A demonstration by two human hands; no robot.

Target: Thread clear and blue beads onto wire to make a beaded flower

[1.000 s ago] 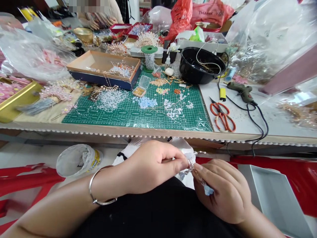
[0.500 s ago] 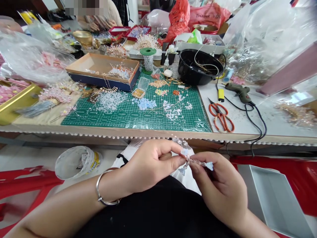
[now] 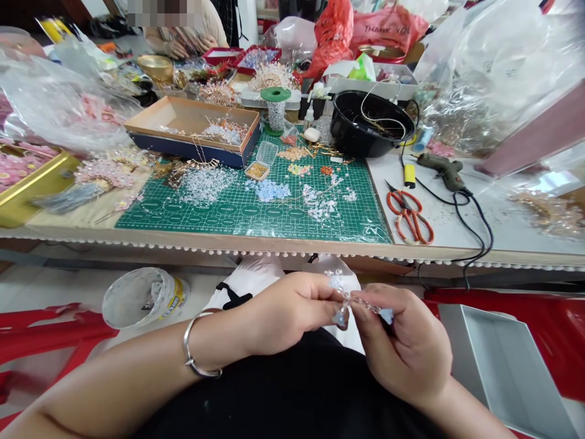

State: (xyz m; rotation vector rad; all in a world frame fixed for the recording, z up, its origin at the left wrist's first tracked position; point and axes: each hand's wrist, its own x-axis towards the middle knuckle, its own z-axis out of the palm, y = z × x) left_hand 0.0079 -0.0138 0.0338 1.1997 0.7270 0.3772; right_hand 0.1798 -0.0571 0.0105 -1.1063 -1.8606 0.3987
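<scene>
Above my lap, both hands pinch a small beaded flower spray (image 3: 346, 297) with clear beads and pale blue petals. My left hand (image 3: 290, 311) is closed on its left part, thumb against the index finger. On the other side, my right hand (image 3: 406, 338) grips the beaded stem between thumb and fingers, and a blue petal pokes out past them. The fingers partly hide the spray. Beyond my hands, blue petals (image 3: 273, 191), clear beads (image 3: 208, 186) and a small box of gold beads (image 3: 258, 171) lie on a green cutting mat (image 3: 201, 219).
Orange-handled scissors (image 3: 408, 216), a yellow lighter (image 3: 409, 175) and a glue gun (image 3: 443, 169) with its cord lie on the right. A black bowl (image 3: 351, 131) and a cardboard box (image 3: 183, 131) stand behind. A white bucket (image 3: 137, 299) is below left. Another person (image 3: 183, 42) sits opposite.
My left hand has shifted slightly right and down, still pinching the spray. The spray has turned a little, showing a blue petal below the fingers. My right hand keeps its hold.
</scene>
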